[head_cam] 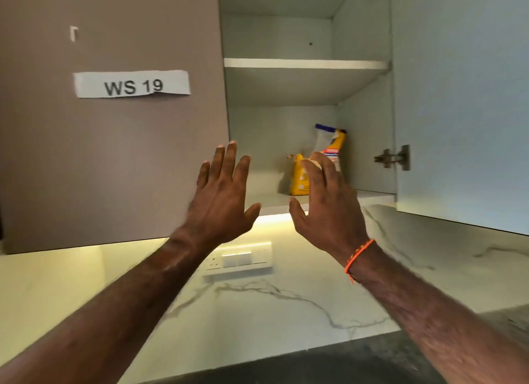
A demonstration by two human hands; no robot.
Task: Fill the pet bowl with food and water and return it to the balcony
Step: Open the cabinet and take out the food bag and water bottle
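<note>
A yellow pet food bag (299, 177) with a crumpled clear and blue top stands on the bottom shelf of an open wall cabinet (303, 64). My right hand (326, 200) is raised in front of the bag with its fingers spread, covering part of it and holding nothing. My left hand (221, 192) is raised beside it to the left, fingers apart and empty, in front of the cabinet's lower left edge. The pet bowl is out of sight.
The right cabinet door (463, 103) stands swung open, its hinge showing. The shut left door (114, 154) bears a paper label reading WS 19. A switch and socket plate (240, 259) sits on the marble backsplash below. A dark countertop (315, 366) runs along the bottom.
</note>
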